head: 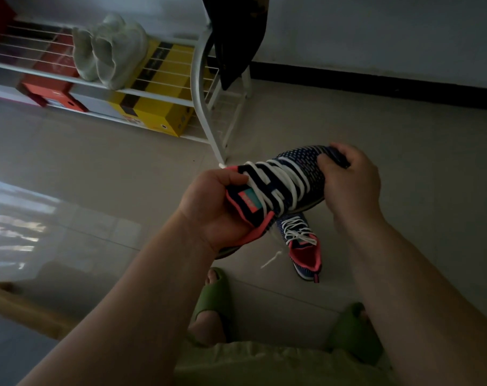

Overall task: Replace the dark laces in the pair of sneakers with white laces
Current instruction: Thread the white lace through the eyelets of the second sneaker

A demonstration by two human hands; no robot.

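Observation:
I hold a navy knit sneaker [295, 174] with a coral collar in the air, toe pointing right. White laces [281, 181] criss-cross its top. My left hand [211, 207] grips the heel and collar, thumb near the tongue. My right hand [350, 182] grips the toe end. The second sneaker [303, 243] stands on the floor below, laced in white with loose ends [271, 259] trailing left. No dark laces are visible.
A white wire shoe rack [206, 112] stands at the back left with red and yellow boxes [158, 101] and pale shoes [108, 51]. Dark cloth [234, 37] hangs over its end. My feet in green slides [214, 299] rest on the tiled floor.

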